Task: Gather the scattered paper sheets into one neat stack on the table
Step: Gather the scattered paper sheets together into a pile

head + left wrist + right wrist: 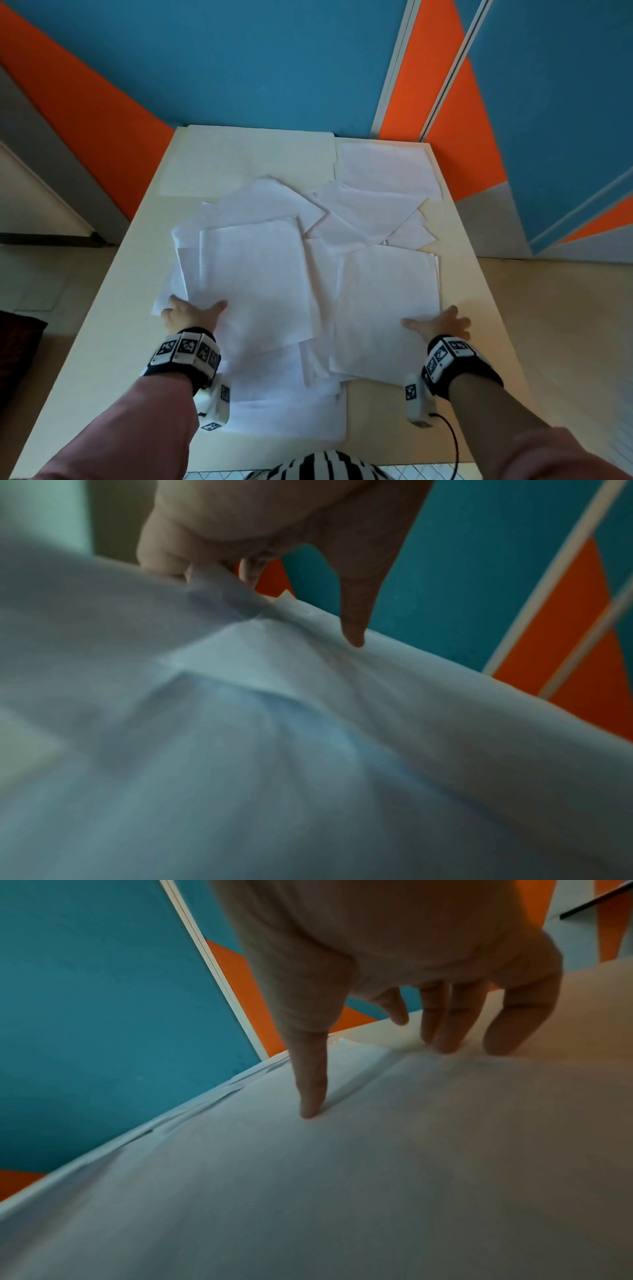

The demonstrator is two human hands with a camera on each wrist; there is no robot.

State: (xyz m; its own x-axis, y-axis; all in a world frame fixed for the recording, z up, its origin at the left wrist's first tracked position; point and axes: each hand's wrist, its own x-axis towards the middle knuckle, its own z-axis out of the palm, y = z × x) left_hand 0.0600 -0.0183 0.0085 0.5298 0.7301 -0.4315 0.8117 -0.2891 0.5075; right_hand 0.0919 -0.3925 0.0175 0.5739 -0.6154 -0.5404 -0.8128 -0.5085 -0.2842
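Several white paper sheets lie scattered and overlapping across the cream table [113, 325]. My left hand [190, 315] grips the left edge of the left pile [253, 284]. Its thumb [356, 634] lies on top and its fingers [164, 561] curl under the lifted, buckled edge. My right hand [440, 322] rests flat at the right edge of the right top sheet [387, 308]. There the thumb [311, 1104] presses on the paper and straight fingers [445, 1042] touch down by its edge. More sheets lie farther back [359, 212] [387, 168] and near me [287, 411].
A cream sheet or folder [246, 161] lies flat at the far left of the table. A blue and orange wall [257, 61] stands right behind the far edge. Floor shows on both sides. A black cable [454, 442] hangs from my right wrist.
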